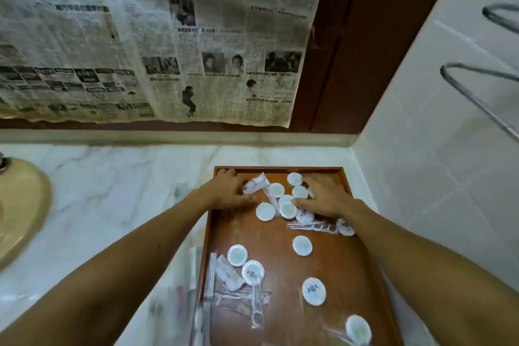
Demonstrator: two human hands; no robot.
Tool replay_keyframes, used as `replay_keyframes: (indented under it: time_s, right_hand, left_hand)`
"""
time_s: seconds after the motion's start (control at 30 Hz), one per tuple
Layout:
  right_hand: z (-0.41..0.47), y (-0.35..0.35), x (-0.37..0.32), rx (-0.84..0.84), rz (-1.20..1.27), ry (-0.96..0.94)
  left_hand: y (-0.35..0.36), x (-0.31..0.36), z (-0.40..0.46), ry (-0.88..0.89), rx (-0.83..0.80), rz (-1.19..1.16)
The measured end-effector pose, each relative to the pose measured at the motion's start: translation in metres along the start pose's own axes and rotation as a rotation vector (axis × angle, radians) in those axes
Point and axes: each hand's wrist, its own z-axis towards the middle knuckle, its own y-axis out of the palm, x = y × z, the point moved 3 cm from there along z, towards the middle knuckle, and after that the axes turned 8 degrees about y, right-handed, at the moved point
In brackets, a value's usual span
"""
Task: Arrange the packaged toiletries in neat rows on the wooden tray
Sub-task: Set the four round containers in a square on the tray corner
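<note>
On wooden tray [331,261], round white packets [265,211]

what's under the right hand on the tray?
The right hand lies over round white packets at the tray's far end; some edges show. Anything under the palm is covered.

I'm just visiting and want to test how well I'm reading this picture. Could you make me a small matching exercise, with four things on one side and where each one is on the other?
Things:
1. wooden tray
2. newspaper
3. basin
4. left hand

Places:
A. hung on the wall behind the counter
B. at the far left corner of the tray, on a crinkled packet
C. on the marble counter, in the corner by the tiled wall
D. at the left edge of the picture

Pairs: 1-C, 2-A, 3-D, 4-B
</note>
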Motion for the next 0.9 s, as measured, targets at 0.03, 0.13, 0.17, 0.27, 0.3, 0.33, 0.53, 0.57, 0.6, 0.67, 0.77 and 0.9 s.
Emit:
replay_keyframes:
  time_s: [0.03,0.13,0.17,0.27,0.3,0.33,0.53,0.57,0.6,0.67,0.77,0.9]
  right_hand:
    - [0.002,0.0,-0.002,0.01,-0.017,0.015]
    - [0.005,0.007,-0.015,0.1,-0.101,0.038]
    - [0.004,0.013,-0.021,0.101,-0.122,0.03]
    - [-0.01,0.04,-0.032,0.056,-0.171,-0.007]
    - [-0.019,0.044,-0.036,0.052,-0.166,-0.024]
    - [-0.029,0.048,-0.04,0.05,-0.157,-0.044]
    - [-0.097,0.074,-0.039,0.065,-0.109,-0.126]
    - [-0.11,0.079,-0.038,0.066,-0.1,-0.139]
    - [-0.123,0.084,-0.038,0.064,-0.092,-0.152]
    - [-0.148,0.095,-0.036,0.051,-0.079,-0.165]
    - [-0.18,0.107,-0.036,0.005,-0.073,-0.157]
    - [-0.196,0.103,-0.031,-0.054,0.02,-0.125]
  left_hand:
    - [0.003,0.001,0.004,-0.008,0.014,0.057]
    - [0.013,0.007,0.009,-0.105,0.096,0.141]
    - [0.018,0.009,0.01,-0.115,0.12,0.146]
    - [0.034,0.02,0.011,-0.075,0.124,0.196]
    - [0.039,0.025,0.007,-0.058,0.123,0.209]
    - [0.046,0.029,0.004,-0.039,0.136,0.225]
    - [0.084,0.05,-0.053,0.042,0.163,0.115]
    - [0.089,0.055,-0.065,0.051,0.167,0.101]
    - [0.095,0.061,-0.077,0.06,0.176,0.092]
    - [0.106,0.072,-0.1,0.064,0.183,0.092]
    - [0.122,0.091,-0.13,0.044,0.168,0.088]
    - [0.123,0.102,-0.151,0.086,0.215,0.112]
